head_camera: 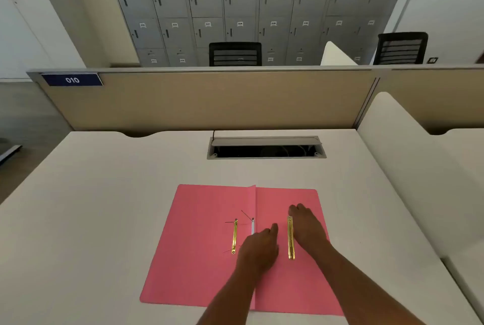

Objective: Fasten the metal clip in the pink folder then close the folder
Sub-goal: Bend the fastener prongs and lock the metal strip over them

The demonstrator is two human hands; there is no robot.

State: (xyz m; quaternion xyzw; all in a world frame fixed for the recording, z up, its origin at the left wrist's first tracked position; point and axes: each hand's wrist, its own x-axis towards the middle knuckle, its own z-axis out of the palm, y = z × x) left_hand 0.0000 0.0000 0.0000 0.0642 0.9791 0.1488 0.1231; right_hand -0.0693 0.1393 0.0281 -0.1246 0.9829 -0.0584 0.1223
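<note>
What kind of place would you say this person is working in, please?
Most likely a shared office or study hall. The pink folder lies open on a white desk behind a partition panel labelled 010, with a wall of numbered grey lockers and black office chairs beyond it.

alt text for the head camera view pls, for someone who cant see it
A pink folder lies open on a white desk, with a person's left hand near the centre fold and right hand beside a loose gold clip bar on the right flap. A second gold bar lies on the left flap.
</note>
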